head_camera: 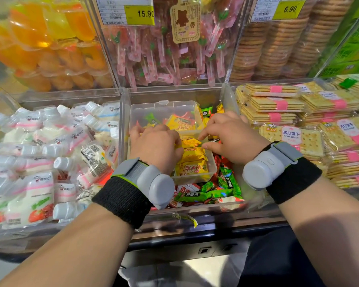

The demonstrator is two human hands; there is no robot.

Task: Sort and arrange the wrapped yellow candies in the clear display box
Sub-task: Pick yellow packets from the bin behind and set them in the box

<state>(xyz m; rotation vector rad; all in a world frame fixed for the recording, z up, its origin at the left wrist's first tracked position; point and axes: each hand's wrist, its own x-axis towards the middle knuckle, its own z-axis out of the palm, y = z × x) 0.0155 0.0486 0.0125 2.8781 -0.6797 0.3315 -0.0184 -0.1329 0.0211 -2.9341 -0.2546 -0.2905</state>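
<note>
While both hands work inside the clear box (164, 109), the step in hand is judged to be lining up the yellow candies (193, 162) in a row along the near right side of that box.

Head view. The clear box sits in the middle bin (124, 112), on top of loose mixed sweets. Green candies (218, 192) lie outside it, around its near corner. Inside the box, several yellow candies are packed one behind another at the near end. More yellow pieces and a few of other colours lie loose at the far end.

Left hand (153, 146): the fingers curl downward onto the left side of the row. The back of the hand hides the fingertips, so it cannot be told whether they grip a piece or only press against it.

Right hand (232, 137): thumb and forefinger are nearly closed, pinching the right end of one yellow candy (190, 142) at the far end of the row. The other fingers are loosely bent and hold nothing visible.

Next move, as judged: seat the pinched piece flush against the row while the left hand braces the stack. Then collect the loose yellow pieces from the far end.

Pouch drinks (50, 154) fill the bin to the left. Cracker packs (298, 112) fill the one to the right.
</note>
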